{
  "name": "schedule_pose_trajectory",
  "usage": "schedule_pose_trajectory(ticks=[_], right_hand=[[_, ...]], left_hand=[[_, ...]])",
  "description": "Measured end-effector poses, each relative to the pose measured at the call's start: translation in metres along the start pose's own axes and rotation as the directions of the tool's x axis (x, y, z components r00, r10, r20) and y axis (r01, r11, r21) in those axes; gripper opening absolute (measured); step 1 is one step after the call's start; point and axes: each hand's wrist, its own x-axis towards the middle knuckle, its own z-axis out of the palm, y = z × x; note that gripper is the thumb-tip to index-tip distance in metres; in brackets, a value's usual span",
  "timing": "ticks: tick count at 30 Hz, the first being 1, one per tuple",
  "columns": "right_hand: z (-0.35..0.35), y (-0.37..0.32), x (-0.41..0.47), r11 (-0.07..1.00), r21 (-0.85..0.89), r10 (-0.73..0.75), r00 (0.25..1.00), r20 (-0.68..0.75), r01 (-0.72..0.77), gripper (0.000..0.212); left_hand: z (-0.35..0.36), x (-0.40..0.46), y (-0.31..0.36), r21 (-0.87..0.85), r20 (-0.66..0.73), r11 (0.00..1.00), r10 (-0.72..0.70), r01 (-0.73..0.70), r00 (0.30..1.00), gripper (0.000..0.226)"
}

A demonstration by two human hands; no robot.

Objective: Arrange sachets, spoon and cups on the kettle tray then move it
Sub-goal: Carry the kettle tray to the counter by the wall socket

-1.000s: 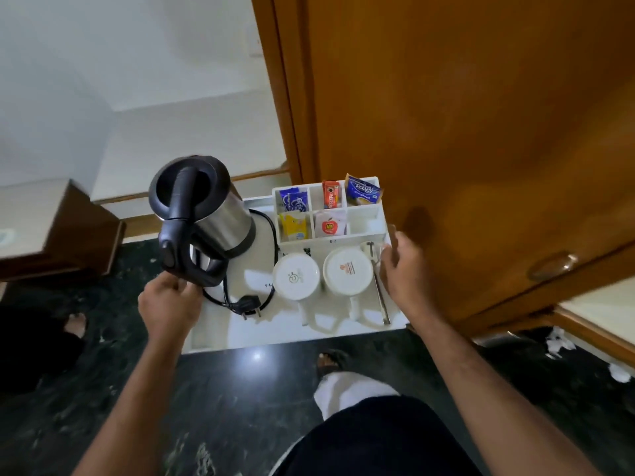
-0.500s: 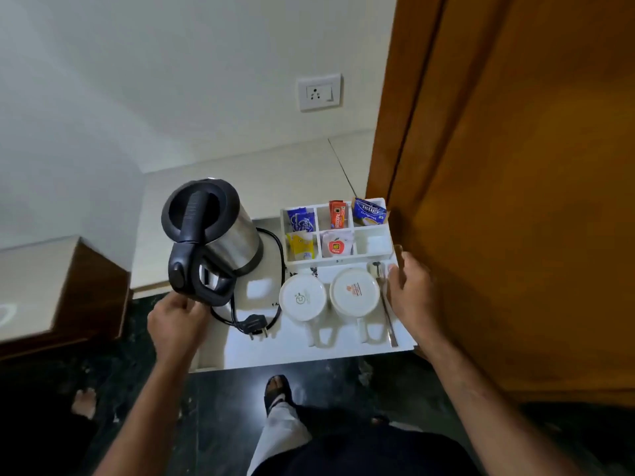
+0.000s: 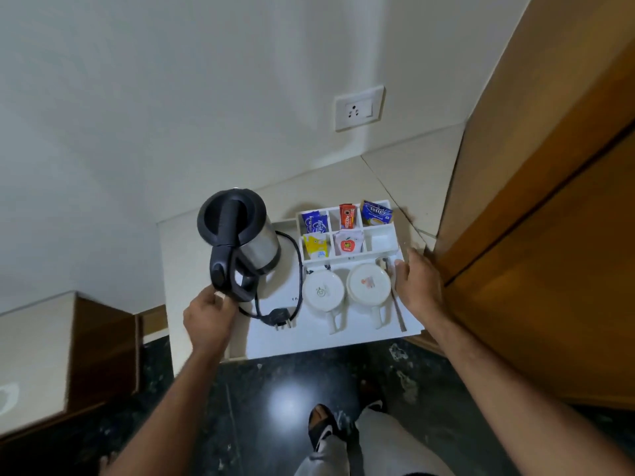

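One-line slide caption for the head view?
Both hands, left and right, hold the white tray with kettle, cups and sachets.

On my tray (image 3: 319,345) I count one kettle (image 3: 240,242), two cups (image 3: 323,292) (image 3: 368,286), five sachets (image 3: 314,223) (image 3: 347,216) (image 3: 376,213) (image 3: 315,245) (image 3: 347,244), one spoon (image 3: 395,297).

White wall socket plate (image 3: 359,108) with three round pin holes, fixed to off-white painted wall (image 3: 171,97). Cream stone ledge (image 3: 343,183) runs along wall base, one diagonal joint line visible. Brown wooden door panel (image 3: 549,218) stands at right. Dark polished stone floor (image 3: 275,407) shows light glare. Low wooden step with pale top (image 3: 34,355) at left
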Motion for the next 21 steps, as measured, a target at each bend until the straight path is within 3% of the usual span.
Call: schedule_pose_trajectory(ticks=[6,8,11,14,21], right_hand=[[0.04,-0.014,0.057,0.996,-0.009,0.086,0.995,0.049,-0.086,0.029],[0.048,-0.014,0.074,0.996,-0.037,0.082,0.995,0.057,-0.08,0.031],[0.054,-0.012,0.092,0.996,-0.084,0.049,0.996,0.073,-0.043,0.031],[0.057,-0.009,0.102,0.993,-0.115,0.019,0.996,0.087,-0.009,0.034],[0.053,-0.011,0.112,0.998,-0.064,-0.004,0.997,0.076,0.009,0.031]], left_hand=[[0.038,0.046,-0.009,0.085,0.03,0.996,-0.013,0.01,0.999,0.017],[0.049,0.052,-0.008,0.099,0.034,0.995,-0.035,0.031,0.999,0.024],[0.058,0.053,-0.004,0.126,0.038,0.989,-0.08,0.075,0.996,0.012],[0.061,0.049,-0.004,0.165,0.034,0.981,-0.112,0.105,0.993,0.02],[0.06,0.051,0.002,0.251,0.053,0.949,-0.209,0.19,0.976,0.022]])
